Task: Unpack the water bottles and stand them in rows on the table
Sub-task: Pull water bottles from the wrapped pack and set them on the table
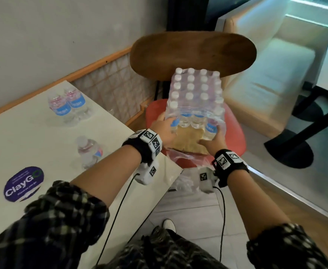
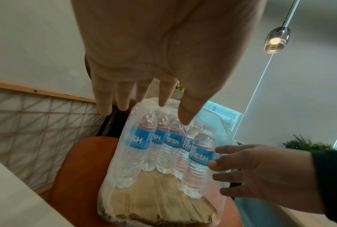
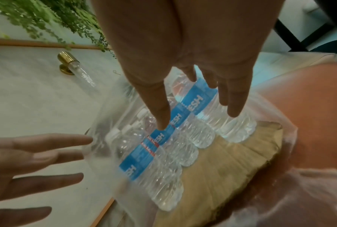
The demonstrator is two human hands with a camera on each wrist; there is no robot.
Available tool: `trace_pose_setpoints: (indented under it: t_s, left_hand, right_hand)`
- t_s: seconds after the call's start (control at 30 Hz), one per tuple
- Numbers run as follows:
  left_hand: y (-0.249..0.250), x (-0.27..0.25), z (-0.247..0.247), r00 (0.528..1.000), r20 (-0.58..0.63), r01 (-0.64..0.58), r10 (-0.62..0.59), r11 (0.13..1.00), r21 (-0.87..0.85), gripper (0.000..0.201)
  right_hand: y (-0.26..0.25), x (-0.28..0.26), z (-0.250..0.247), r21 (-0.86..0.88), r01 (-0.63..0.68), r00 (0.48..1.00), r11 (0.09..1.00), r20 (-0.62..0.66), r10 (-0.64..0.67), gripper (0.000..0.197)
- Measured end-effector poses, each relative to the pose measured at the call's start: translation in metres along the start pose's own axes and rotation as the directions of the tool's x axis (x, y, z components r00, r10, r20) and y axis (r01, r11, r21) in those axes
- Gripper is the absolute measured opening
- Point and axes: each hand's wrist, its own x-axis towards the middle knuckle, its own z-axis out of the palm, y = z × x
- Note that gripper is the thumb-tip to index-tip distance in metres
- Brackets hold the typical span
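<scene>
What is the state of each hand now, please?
Left hand: open, fingers straight, at the left end of the bottle pack.
Right hand: open, fingers straight around the right front bottle.

Head cam sits up high and looks forward and down, so it takes in both forearms, the corner of the white table (image 1: 33,136) on the left and the red chair seat (image 1: 235,133) straight ahead, at about arm's reach. The left wrist cam looks along the left hand (image 2: 163,50) from really close, facing the wrapped pack of bottles (image 2: 163,145) head-on, with the wall and a window behind. The right wrist cam does the same along the right hand (image 3: 193,53), just tilted more steeply down onto the pack. All three views share the pack's open front and the cardboard (image 1: 186,142) under it, and each wrist cam catches the other hand at its frame edge.
</scene>
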Motion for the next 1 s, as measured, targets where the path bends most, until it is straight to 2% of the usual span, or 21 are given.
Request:
trace_pose_setpoints:
  t_s: [0.1,0.23,0.27,0.43,0.5,0.57,0.6,0.63,0.67,0.7,0.73,0.83,0.9,1.0]
  left_hand:
    - [0.004,0.016,0.001,0.999,0.027,0.018,-0.018,1.000,-0.008,0.066]
    - [0.011,0.031,0.010,0.998,0.050,0.038,-0.036,0.998,-0.048,0.070]
    - [0.010,0.031,0.012,0.998,0.059,0.041,-0.038,0.998,-0.051,0.069]
    - [0.013,0.035,0.016,0.999,0.041,0.038,-0.035,0.997,-0.070,0.074]
    - [0.013,0.038,0.023,0.996,0.056,0.074,-0.070,0.995,-0.074,0.079]
    - [0.010,0.038,0.033,0.994,0.043,0.105,-0.102,0.991,-0.080,0.076]
    - [0.007,0.036,0.036,0.992,0.023,0.126,-0.124,0.988,-0.094,0.072]
    - [0.004,0.034,0.039,0.985,0.020,0.171,-0.170,0.978,-0.121,0.068]
    - [0.001,0.030,0.037,0.975,0.030,0.221,-0.219,0.964,-0.149,0.064]
    - [-0.004,0.027,0.037,0.967,0.043,0.255,-0.251,0.953,-0.164,0.061]
    - [-0.008,0.024,0.034,0.966,0.050,0.260,-0.255,0.950,-0.174,0.057]
    - [-0.012,0.013,0.028,0.988,0.053,0.155,-0.146,0.950,-0.271,0.054]
    - [-0.009,0.000,0.024,0.993,0.059,0.114,-0.100,0.941,-0.317,0.048]
    - [-0.006,-0.021,0.012,0.997,0.074,0.053,-0.030,0.946,-0.320,0.041]
  right_hand:
    - [0.002,0.018,-0.001,0.031,0.003,0.998,1.000,-0.059,-0.001,0.081]
    - [-0.009,0.042,-0.008,0.056,0.048,0.996,0.997,-0.079,-0.044,0.037]
    - [-0.012,0.044,-0.010,0.046,0.046,0.996,0.998,-0.073,-0.042,0.031]
    - [-0.025,0.036,-0.002,-0.200,0.021,0.998,0.980,-0.047,-0.031,0.045]
    - [-0.032,0.014,0.009,-0.304,0.124,0.992,0.945,0.040,-0.117,0.055]
    - [-0.035,-0.009,0.029,-0.404,0.292,0.955,0.867,0.170,-0.243,0.047]
    - [-0.036,-0.018,0.040,-0.297,0.322,0.929,0.899,0.280,-0.240,0.044]
    - [-0.037,-0.027,0.051,-0.161,0.309,0.898,0.937,0.373,-0.232,0.050]
    - [-0.037,-0.030,0.057,-0.083,0.285,0.878,0.955,0.422,-0.225,0.053]
    - [-0.041,-0.030,0.056,-0.097,0.287,0.868,0.953,0.448,-0.216,0.054]
    - [-0.043,-0.026,0.053,-0.144,0.314,0.858,0.938,0.465,-0.216,0.055]
    - [-0.045,0.000,0.039,-0.311,0.289,0.910,0.906,0.384,-0.158,0.058]
    - [-0.056,0.014,0.034,-0.255,0.223,0.921,0.941,0.371,-0.118,0.058]
    - [-0.079,0.029,0.035,-0.343,0.188,0.921,0.920,0.386,-0.045,0.059]
